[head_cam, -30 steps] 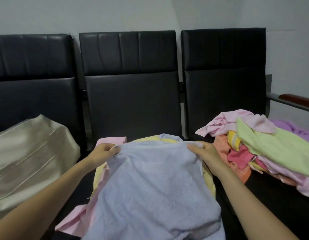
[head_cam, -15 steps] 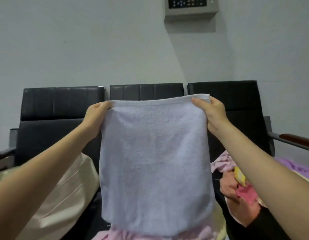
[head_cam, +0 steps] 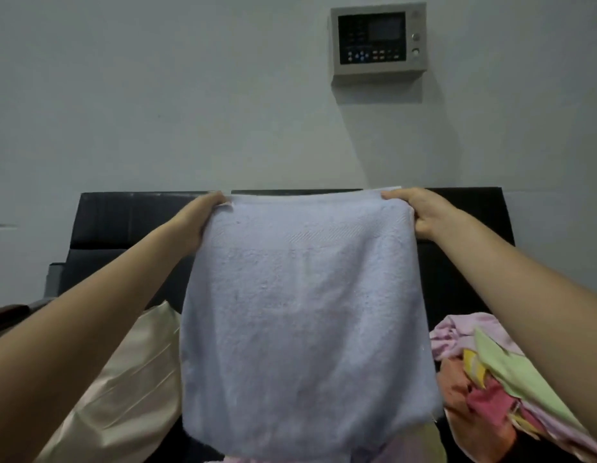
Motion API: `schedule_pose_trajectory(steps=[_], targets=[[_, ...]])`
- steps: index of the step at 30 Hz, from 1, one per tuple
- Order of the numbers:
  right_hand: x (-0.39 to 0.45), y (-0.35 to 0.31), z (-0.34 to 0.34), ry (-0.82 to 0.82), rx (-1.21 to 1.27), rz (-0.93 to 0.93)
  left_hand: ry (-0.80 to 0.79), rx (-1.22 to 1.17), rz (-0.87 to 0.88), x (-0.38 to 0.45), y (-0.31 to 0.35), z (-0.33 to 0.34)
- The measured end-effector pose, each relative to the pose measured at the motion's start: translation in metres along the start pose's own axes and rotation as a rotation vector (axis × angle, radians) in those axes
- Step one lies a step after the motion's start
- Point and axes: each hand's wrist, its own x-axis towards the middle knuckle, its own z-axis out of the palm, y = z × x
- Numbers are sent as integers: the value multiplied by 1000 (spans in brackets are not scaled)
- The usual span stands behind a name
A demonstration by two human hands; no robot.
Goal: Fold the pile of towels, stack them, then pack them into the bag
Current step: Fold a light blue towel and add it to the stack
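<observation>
Fingers of left hand (head_cam: 203, 212) and right hand (head_cam: 420, 208) pinched closed on top corners, pale blue towel (head_cam: 304, 322) hanging.

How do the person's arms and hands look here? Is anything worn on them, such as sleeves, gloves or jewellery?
Both forearms are bare as far as the picture shows them; no sleeve comes into view. The left hand and the right hand wear no gloves. No watch, bracelet or ring shows on the visible parts, though the fingers are partly hidden behind cloth.
</observation>
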Motion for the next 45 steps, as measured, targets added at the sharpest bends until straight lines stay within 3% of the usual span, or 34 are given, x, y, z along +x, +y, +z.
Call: schedule_pose_trajectory(steps=[4, 7, 10, 13, 18, 23, 27, 30, 34, 37, 42, 45], targets=[[19, 60, -25, 168, -369, 71, -65, 474, -81, 27, -60, -9], [34, 126, -47, 187, -591, 169, -80, 837, -94, 36, -116, 0], [46, 186, -66, 244, -827, 197, -102, 940, -133, 43, -167, 15], [59, 229, -76, 371, -871, 241, -58, 880, -151, 57, -213, 28], [86, 270, -76, 490, -552, 340, 103, 742, -89, 83, -274, 44], [101, 324, -81, 480, -724, 220, 186, 753, -81, 99, -333, 53], [100, 361, -94, 385, -794, 294, 134, 748, -133, 93, -379, 51], [92, 361, -98, 370, -755, 357, 75, 749, -215, 82, -391, 50], [64, 341, -96, 342, -786, 190, 110, 722, -249, 59, -372, 55], [29, 327, -94, 345, -727, 120, 85, 741, -130, 35, -344, 64], [-39, 315, -90, 366, -600, 117, -116, 567, 166, -41, -299, 96], [-65, 302, -92, 272, -659, 187, -212, 543, 359, -96, -292, 113]])
